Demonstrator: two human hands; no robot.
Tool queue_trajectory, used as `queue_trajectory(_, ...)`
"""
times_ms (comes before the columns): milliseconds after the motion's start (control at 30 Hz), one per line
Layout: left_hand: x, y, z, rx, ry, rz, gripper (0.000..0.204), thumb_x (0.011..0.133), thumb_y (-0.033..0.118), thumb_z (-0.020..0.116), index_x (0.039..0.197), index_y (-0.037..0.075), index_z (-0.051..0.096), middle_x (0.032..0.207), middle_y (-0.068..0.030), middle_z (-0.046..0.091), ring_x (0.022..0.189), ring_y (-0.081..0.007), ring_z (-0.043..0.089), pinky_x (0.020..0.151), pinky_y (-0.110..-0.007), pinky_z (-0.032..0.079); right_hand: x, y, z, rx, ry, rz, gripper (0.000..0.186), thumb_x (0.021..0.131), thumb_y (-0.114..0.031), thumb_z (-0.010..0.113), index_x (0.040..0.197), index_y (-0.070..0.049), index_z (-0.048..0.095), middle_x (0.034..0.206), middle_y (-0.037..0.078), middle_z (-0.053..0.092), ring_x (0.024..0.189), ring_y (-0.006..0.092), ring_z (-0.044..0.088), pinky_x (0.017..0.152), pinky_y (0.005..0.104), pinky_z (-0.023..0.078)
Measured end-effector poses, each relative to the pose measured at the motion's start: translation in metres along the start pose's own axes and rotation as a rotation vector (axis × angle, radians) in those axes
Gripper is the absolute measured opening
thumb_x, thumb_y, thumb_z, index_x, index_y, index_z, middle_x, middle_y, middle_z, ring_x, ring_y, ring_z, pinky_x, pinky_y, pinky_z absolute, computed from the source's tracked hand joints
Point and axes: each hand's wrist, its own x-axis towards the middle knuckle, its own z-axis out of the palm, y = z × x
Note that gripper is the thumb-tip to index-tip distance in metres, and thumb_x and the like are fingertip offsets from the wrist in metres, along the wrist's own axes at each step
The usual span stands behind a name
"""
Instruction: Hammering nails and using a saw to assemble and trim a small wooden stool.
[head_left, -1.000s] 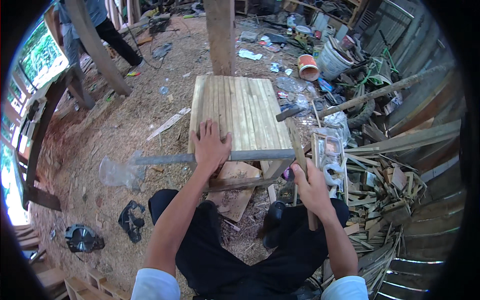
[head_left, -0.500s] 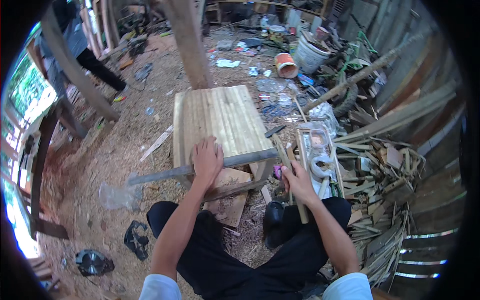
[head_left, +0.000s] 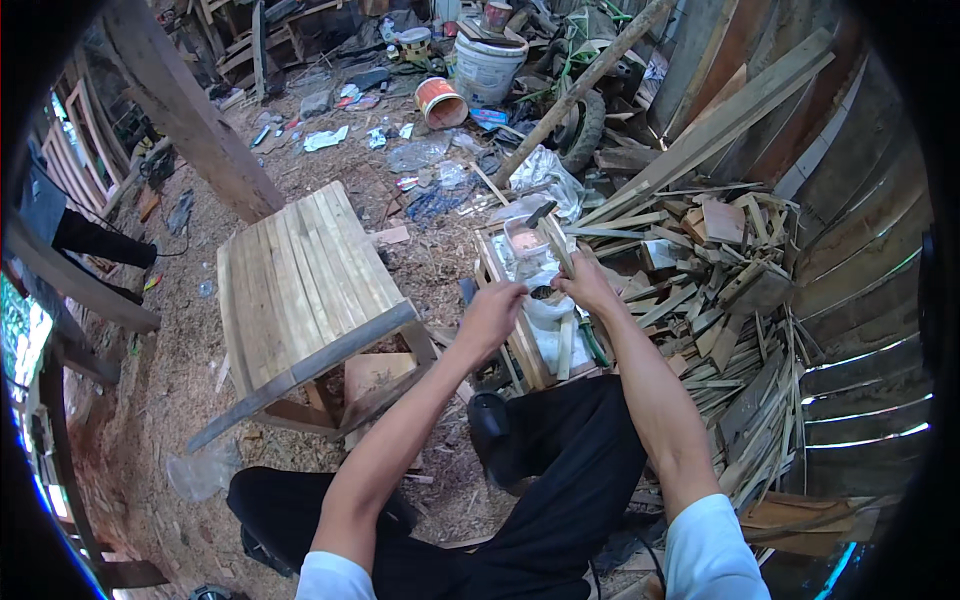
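- A hammer [head_left: 555, 242] with a dark head and a wooden handle is over the right side of the wooden tray [head_left: 531, 352], its head toward the tray's far end; the right hand [head_left: 587, 283] grips the handle, at the tray's right edge;
- the left hand [head_left: 490, 318] reaches over the tray's left wall with its fingers bent and their tips close together; whether they pinch anything, I cannot tell;
- inside the tray lie a clear tub [head_left: 524, 240] with pinkish contents, toward the far end, a crumpled white plastic bag [head_left: 548, 308] nearer the middle, a short wood strip [head_left: 566, 345] and a green-handled tool [head_left: 593, 345] toward the near end;
- left of the tray stands a slatted wooden panel [head_left: 300, 280] on legs; a long grey bar [head_left: 300, 375] runs along its near edge and sticks out past its left corner;
- right of the tray is a heap of wood offcuts [head_left: 730, 275];
- beyond the tray are an orange bucket [head_left: 437, 100] on its side, a white bucket [head_left: 485, 72] and a tyre [head_left: 583, 135];
- far left of the tray, another person's dark trouser leg [head_left: 100, 240] shows.
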Motion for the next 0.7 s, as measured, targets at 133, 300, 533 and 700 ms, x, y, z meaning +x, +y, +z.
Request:
queue_trajectory(133, 0.039, -0.021, 0.063, 0.115, -0.179, 0.032, 0.017, 0.09, 0.007, 0.058, 0.098, 0.003, 0.072, 0.094, -0.0172, 0.068, 0.089, -0.0361, 0.066, 0.079, -0.044, 0.052, 0.012, 0.025, 0.01, -0.141, -0.098, 0.066, 0.036, 0.08, -0.017, 0.073, 0.11, 0.0, 0.06, 0.104, 0.022, 0.069, 0.102, 0.0383, 0.065, 0.089, 0.0461, 0.05)
queue_trajectory(300, 0.054, -0.054, 0.103, 0.511, -0.297, 0.005, 0.018, 0.086, 0.013, 0.057, 0.09, 0.012, 0.075, 0.09, -0.0116, 0.068, 0.085, -0.0315, 0.068, 0.075, -0.044, 0.055, 0.025, 0.045, 0.024, -0.102, -0.227, 0.085, 0.03, 0.083, -0.014, 0.067, 0.107, 0.001, 0.06, 0.105, 0.026, 0.067, 0.104, 0.0409, 0.063, 0.089, 0.0472, 0.05)
queue_trajectory(533, 0.049, -0.062, 0.116, 0.719, -0.277, 0.123, 0.017, 0.087, 0.014, 0.056, 0.088, 0.011, 0.072, 0.096, -0.0068, 0.065, 0.097, -0.0253, 0.063, 0.083, -0.04, 0.054, 0.034, 0.053, 0.033, -0.108, -0.201, 0.082, 0.024, 0.084, -0.009, 0.06, 0.106, 0.001, 0.06, 0.106, 0.028, 0.066, 0.104, 0.0423, 0.063, 0.09, 0.0482, 0.05)
queue_trajectory(700, 0.051, -0.061, 0.117, 0.695, -0.273, 0.049, 0.017, 0.088, 0.013, 0.054, 0.093, 0.009, 0.07, 0.099, -0.0066, 0.065, 0.101, -0.0244, 0.061, 0.083, -0.039, 0.053, 0.032, 0.048, 0.034, -0.126, -0.19, 0.12, 0.026, 0.082, -0.013, 0.069, 0.104, -0.002, 0.062, 0.103, 0.023, 0.068, 0.102, 0.039, 0.064, 0.089, 0.0453, 0.05)
